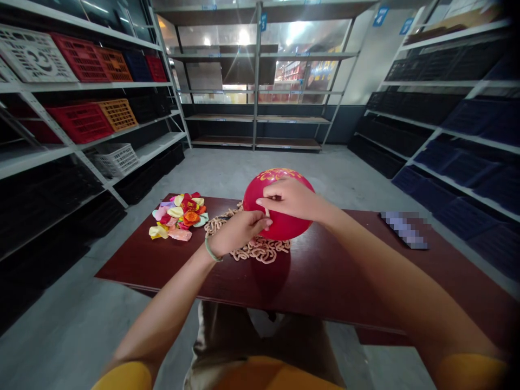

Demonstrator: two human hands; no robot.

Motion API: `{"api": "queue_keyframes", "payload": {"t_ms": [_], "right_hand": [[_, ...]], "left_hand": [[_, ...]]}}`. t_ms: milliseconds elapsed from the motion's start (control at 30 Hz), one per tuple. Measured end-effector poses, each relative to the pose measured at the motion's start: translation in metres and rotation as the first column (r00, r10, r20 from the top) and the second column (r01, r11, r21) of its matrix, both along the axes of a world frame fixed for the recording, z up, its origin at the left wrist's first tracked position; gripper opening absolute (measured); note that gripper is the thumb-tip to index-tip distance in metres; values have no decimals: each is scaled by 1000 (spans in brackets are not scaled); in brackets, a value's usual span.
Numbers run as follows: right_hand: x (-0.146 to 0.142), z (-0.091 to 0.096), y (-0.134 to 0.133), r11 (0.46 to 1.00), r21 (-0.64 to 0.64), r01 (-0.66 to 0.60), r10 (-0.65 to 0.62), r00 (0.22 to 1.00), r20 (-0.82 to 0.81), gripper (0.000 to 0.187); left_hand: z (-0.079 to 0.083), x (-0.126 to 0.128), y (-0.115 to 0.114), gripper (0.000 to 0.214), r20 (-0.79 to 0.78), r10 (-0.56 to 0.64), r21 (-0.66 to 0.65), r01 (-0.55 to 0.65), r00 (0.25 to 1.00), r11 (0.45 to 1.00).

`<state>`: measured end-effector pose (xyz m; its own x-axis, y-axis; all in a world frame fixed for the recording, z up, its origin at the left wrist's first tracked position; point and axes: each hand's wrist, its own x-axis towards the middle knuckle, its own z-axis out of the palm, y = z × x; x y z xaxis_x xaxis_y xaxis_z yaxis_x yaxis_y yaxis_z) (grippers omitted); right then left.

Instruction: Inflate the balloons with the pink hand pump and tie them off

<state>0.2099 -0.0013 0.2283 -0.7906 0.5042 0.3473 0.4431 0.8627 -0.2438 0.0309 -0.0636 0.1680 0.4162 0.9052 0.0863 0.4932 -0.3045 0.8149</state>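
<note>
On the table [317, 277], a balloon heap [179, 213] lies at the far left corner, bands [262, 254] right of it, 1 balloon [289, 224] above them, a phone [405, 230] near the right edge. 3 racks [257, 81] stand off the left, right and far edges.

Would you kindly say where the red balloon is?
The red balloon is near the head view's middle, just beyond the left hand and right hand, right of the colorful pile.

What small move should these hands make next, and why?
Perhaps the right hand should gently draw the pale strip taut while the left hand holds on: the strip runs between both hands, in front of the red balloon, and no finished knot is visible.
</note>
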Motion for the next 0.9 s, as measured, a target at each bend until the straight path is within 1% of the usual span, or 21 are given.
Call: {"api": "queue_keyframes", "payload": {"t_ms": [67, 133, 233, 300, 367, 433, 500, 600, 667, 733, 767, 833, 900], "right_hand": [[-8, -3, -1, 999, 49, 12, -13, 1000, 21, 44], [-15, -7, -3, 995, 94, 32, -34, 999, 25, 45], [-22, -14, -6, 985, 160, 72, -74, 997, 9, 44], [-21, -14, -7, 984, 160, 71, -69, 997, -19, 43], [-14, -11, -7, 996, 84, 33, -30, 999, -45, 42], [-4, -6, -5, 1000, -17, -22, 20, 998, -67, 37], [6, -1, -3, 995, -73, -67, 60, 994, -96, 30], [17, 2, -1, 992, -70, -108, 101, 989, -107, 25], [21, 1, -2, 998, -3, -65, 64, 993, -98, 27], [23, 1, -5, 991, 132, -4, 15, 996, -88, 28], [23, 0, -6, 977, 213, 23, -7, 997, -76, 28], [22, -1, -12, 929, 364, 67, -53, 997, -47, 29], [19, -5, -18, 874, 469, 128, -113, 992, -59, 31]], "left_hand": [[-1, 3, -1, 35, -62, 26, 115, -19, 998, 993], [-5, 7, -2, 37, -69, 56, 192, -42, 996, 980], [-11, 11, -3, 42, -18, 125, 231, -118, 992, 966], [-13, 10, -3, 43, 34, 153, 176, -156, 988, 972], [-14, 6, -2, 42, 115, 152, 48, -158, 982, 986], [-15, 0, 0, 43, 237, 149, -84, -133, 960, 988], [-17, -6, 3, 46, 371, 158, -172, -100, 915, 980], [-17, -12, 5, 44, 530, 173, -262, -33, 830, 964], [-17, -12, 5, 41, 607, 178, -306, 21, 774, 952], [-16, -11, 4, 37, 669, 185, -326, 60, 719, 944], [-16, -10, 3, 35, 694, 195, -330, 65, 693, 942], [-15, -8, 3, 32, 726, 228, -338, 47, 649, 940], [-15, -7, 3, 30, 741, 271, -351, 10, 614, 936]]}}
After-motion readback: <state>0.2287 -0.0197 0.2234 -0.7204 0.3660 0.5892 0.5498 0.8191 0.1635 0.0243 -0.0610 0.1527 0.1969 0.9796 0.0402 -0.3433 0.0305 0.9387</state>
